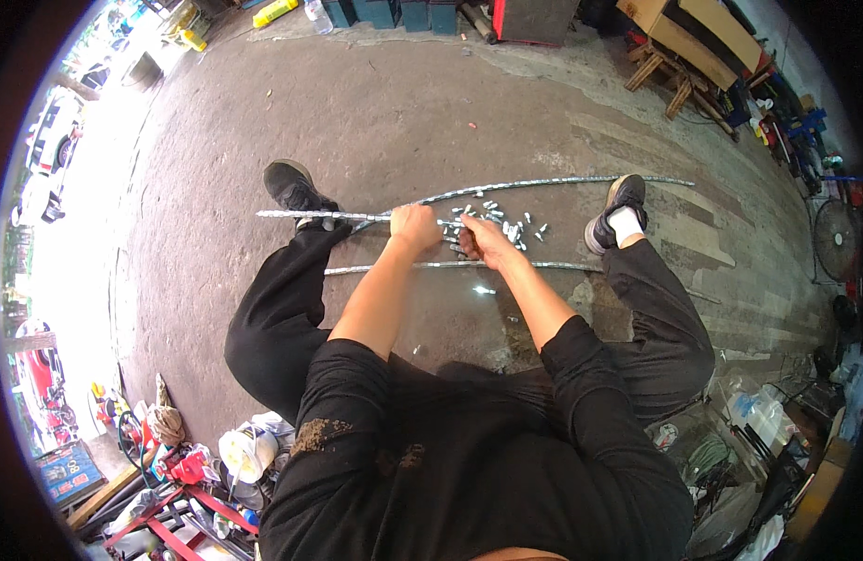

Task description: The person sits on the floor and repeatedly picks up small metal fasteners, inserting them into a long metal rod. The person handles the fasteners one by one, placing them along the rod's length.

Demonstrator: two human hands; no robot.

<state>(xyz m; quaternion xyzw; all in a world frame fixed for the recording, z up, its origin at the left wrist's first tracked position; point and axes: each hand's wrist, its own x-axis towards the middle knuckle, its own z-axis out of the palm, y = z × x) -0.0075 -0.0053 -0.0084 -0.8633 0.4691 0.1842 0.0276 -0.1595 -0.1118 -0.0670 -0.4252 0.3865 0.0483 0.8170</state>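
Note:
Over the floor between my spread legs, my left hand point(415, 227) is wrapped around a long, thin silver rod or hose point(310, 215) with a segmented surface. Its free end reaches left past my left shoe. Close by on the right, my right hand point(487, 243) is closed in a pinch at the rod's other end. What sits between those fingertips is too small to make out. Several small silver metal fittings point(515, 231) lie loose just beyond and beside my right hand. One more fitting point(484, 290) lies nearer to me.
Two similar silver lengths lie on the concrete: a far one point(543, 181) and a near one point(553, 266). My left shoe point(296, 187) and right shoe point(623, 208) flank the work. Clutter point(198, 486) fills the near left; a fan point(835, 240) stands at right.

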